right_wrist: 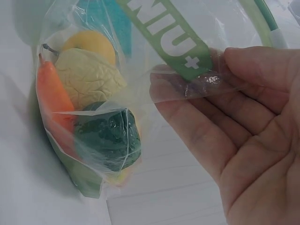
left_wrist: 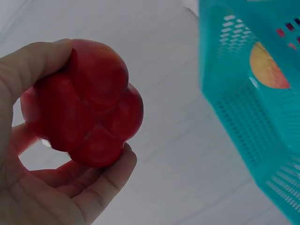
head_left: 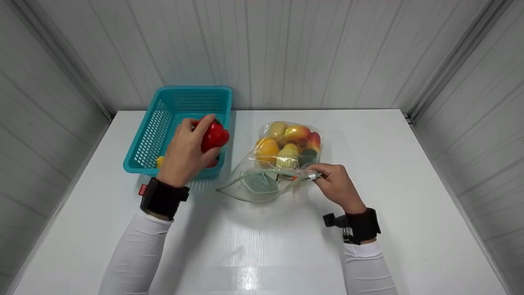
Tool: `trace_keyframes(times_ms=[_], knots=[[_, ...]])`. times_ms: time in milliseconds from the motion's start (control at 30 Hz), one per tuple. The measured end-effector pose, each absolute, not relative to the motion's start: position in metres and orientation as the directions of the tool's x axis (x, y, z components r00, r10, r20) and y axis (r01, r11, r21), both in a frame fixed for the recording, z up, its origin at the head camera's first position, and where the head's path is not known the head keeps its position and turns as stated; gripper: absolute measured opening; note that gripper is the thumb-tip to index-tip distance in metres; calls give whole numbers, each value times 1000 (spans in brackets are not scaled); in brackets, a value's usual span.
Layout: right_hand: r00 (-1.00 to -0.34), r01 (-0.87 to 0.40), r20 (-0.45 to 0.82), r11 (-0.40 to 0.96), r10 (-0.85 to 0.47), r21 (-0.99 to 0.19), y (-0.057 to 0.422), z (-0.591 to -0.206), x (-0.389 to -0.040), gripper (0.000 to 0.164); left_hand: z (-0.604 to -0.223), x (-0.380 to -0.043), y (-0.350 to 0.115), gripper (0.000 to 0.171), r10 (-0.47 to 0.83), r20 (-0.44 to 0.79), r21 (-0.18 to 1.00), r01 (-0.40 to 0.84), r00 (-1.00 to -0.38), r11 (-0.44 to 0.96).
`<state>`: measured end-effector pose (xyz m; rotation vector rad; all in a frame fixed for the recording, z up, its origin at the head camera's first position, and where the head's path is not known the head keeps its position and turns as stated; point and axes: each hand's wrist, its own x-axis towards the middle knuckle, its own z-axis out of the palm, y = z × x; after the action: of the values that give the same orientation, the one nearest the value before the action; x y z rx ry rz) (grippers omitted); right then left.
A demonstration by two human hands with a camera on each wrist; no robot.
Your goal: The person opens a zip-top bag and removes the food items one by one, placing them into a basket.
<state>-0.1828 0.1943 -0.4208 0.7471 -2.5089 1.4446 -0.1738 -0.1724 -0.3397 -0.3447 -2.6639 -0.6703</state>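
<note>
**One red pepper in hand beside a gaping bag**

The step in hand looks like moving a red pepper (head_left: 215, 136) between the basket (head_left: 192, 87) and the clear zip bag (head_left: 258, 201), most likely into the bag. The pepper is raised to the left of the bag, seen over the basket's side nearest to it. The left hand (head_left: 184, 152) grasps it, fingers curved around its sides. At the bag's right corner, the right hand (head_left: 337, 184) pinches the mouth's edge near a white slider (head_left: 314, 176).

If the bag is the destination, the next move calls for bringing the pepper rightward over the mouth and loosening the left fingers there, while the right ones keep the edge lifted.

The bag lies on the white surface (head_left: 409, 184). At its far end sit an orange fruit (head_left: 267, 150), a crinkled pale-green piece (head_left: 287, 155) and a dark green one (head_left: 308, 156); a carrot (right_wrist: 56, 86) shows through its side. The basket, left of the bag, holds a yellow item (head_left: 159, 161) and others partly hidden by the left hand.

What could hinder: the mouth is a narrow, limp slit, its left corner unheld, and the pepper is bulky.
</note>
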Motion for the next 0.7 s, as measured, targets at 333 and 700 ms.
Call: trace_keyframes(times_ms=[333, 700], knots=[[-864, -492, 368, 420, -344, -763, 193, -421, -183, 20, -351, -208, -206, 75, 31, 241, 489, 149, -970, 860], [-874, -464, 334, 404, -352, -788, 192, -424, -183, 20, -355, -235, -227, 76, -6, 51, 414, 16, -999, 910]])
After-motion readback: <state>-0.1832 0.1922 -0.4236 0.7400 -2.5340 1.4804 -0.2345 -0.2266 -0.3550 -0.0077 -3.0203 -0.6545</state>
